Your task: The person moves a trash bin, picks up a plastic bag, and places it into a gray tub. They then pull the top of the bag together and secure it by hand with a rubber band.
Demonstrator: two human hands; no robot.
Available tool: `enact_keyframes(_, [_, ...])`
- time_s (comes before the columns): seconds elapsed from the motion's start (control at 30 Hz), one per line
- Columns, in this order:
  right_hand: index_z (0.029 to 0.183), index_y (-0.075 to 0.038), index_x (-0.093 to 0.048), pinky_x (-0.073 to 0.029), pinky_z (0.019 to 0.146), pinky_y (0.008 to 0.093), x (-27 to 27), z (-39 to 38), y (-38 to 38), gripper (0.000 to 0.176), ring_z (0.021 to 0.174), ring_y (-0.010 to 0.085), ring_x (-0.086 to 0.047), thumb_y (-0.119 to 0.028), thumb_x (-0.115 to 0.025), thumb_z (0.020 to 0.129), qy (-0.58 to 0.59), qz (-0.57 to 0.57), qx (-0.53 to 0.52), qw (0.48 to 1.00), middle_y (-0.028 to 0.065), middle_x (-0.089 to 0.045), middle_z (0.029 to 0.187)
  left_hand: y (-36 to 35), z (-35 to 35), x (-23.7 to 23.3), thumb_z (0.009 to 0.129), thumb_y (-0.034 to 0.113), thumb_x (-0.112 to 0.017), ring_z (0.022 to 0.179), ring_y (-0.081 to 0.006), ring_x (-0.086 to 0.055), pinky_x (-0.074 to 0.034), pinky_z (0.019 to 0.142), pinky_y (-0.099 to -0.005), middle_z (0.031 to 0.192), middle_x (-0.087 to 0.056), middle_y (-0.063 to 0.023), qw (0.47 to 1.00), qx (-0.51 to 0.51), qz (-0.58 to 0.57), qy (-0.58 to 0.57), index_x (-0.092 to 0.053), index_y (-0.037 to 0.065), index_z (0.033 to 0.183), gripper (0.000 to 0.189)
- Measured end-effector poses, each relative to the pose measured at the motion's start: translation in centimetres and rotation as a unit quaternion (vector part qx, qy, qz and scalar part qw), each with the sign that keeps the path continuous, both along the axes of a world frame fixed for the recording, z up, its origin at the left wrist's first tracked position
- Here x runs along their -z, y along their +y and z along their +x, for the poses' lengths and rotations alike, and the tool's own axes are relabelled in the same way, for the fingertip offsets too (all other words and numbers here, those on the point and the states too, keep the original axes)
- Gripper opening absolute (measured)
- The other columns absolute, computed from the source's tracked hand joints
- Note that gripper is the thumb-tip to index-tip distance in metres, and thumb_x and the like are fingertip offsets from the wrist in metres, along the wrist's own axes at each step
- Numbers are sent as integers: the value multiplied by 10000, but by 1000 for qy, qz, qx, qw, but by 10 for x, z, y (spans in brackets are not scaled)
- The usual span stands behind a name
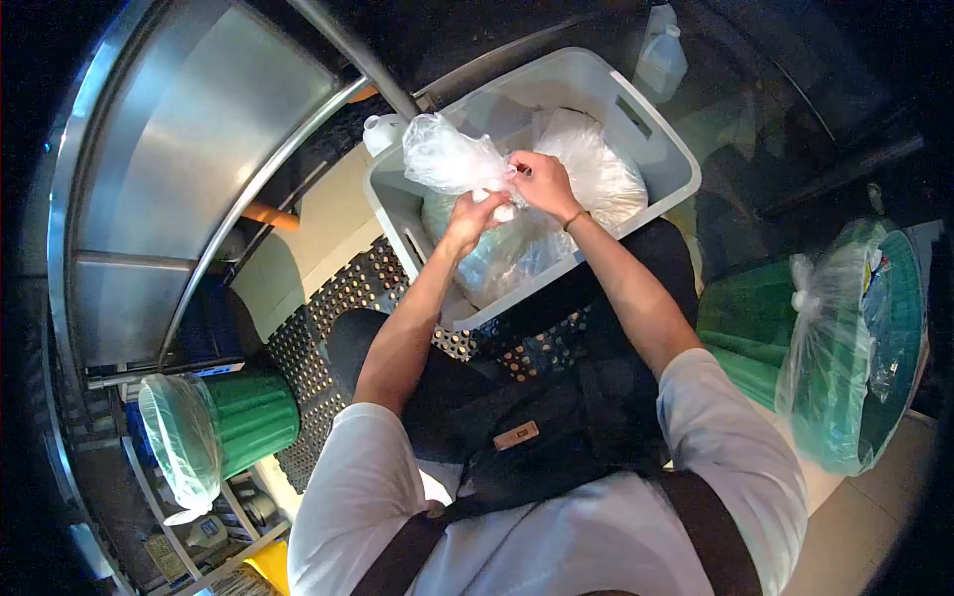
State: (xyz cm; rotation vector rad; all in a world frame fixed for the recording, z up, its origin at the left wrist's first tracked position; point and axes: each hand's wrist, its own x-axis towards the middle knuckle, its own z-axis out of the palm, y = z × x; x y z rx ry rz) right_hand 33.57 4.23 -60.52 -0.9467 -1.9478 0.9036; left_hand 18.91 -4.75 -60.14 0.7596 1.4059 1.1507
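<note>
Both hands meet at the gathered neck of a clear plastic bag (452, 157), whose loose top puffs out to the left. My left hand (474, 221) is closed around the neck from below. Just above it, my right hand (542, 185) pinches the twisted plastic with thumb and fingers. The filled body of this bag sits low in a grey plastic tub (651, 199); its contents are hard to make out. Against it, on the right inside the tub, lies another filled clear bag (601, 164).
A green bin (253, 422) with a clear liner is at the left, and a larger lined green bin (745, 318) at the right. Plastic jugs (664, 62) stand behind the tub. A metal frame (248, 199) rises at left. Perforated black matting (318, 348) covers the floor.
</note>
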Motion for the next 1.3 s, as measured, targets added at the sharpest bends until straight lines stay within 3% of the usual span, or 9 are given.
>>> enact_keyframes(0.37, [887,-105,-662,-498,688,474,-16,-12,2,131,804,386,-638,-186,-582,821,-88,3,43,995,171,-669,799,6,3,0,765,91,-645,873,-204,-647,-559,732,-384,989,-640,-93,998,-50,-28,-40,-543,15,1131,388])
enact_keyframes(0.53, [864,-79,-607,-479,616,463,-16,-12,-2,68,707,389,-621,-112,-568,819,-5,104,81,991,161,-640,728,10,5,1,758,101,-656,917,-222,-641,-559,744,-398,1019,-629,-97,998,-33,-15,-48,-513,11,1173,448])
enact_keyframes(0.77, [910,-47,-596,-485,625,440,0,-11,10,123,724,370,-638,-139,-522,875,65,8,27,997,176,-648,768,6,7,-18,797,168,-705,985,-236,-601,-511,801,-390,1071,-590,-129,998,-52,-42,-11,-500,-14,1131,432])
enact_keyframes(0.83, [915,-30,-592,-489,648,439,1,-13,9,153,753,353,-651,-152,-503,890,62,-30,32,997,176,-658,805,4,7,-8,760,257,-785,1008,-270,-572,-479,832,-370,1070,-552,-146,871,-165,59,459,-475,-11,1103,534])
enact_keyframes(0.93, [919,-33,-597,-487,665,446,-1,-13,4,160,774,357,-650,-162,-507,892,34,-20,26,999,175,-661,818,2,5,-8,722,280,-825,899,-318,-539,-452,834,-396,985,-515,-183,819,-165,143,531,-436,-17,1104,620])
enact_keyframes(1.07, [919,-40,-601,-486,678,456,-2,-13,3,161,789,368,-643,-173,-513,892,55,-17,16,998,178,-660,814,5,18,-3,740,244,-820,981,-257,-564,-510,793,-359,1068,-513,-169,821,-175,131,527,-400,11,1082,590])
enact_keyframes(1.13, [920,-46,-605,-488,685,459,-2,-13,4,158,790,374,-639,-177,-521,889,14,-26,20,999,178,-660,811,5,27,-1,760,192,-804,906,-222,-593,-548,649,-334,1061,-520,-163,972,-176,93,124,-336,7,1155,639])
enact_keyframes(1.23, [908,-47,-612,-491,672,452,0,-16,6,155,758,375,-639,-175,-528,885,44,-8,65,997,176,-658,786,10,18,1,778,128,-772,824,-194,-608,-535,526,-297,1054,-527,-163,978,-147,67,130,-282,14,1202,657])
enact_keyframes(1.3, [903,-46,-604,-486,694,473,-1,-16,7,144,792,390,-631,-160,-520,876,42,-18,68,997,185,-661,820,12,11,9,739,152,-788,868,-209,-587,-517,615,-316,1027,-535,-166,973,-153,74,157,-318,8,1167,652])
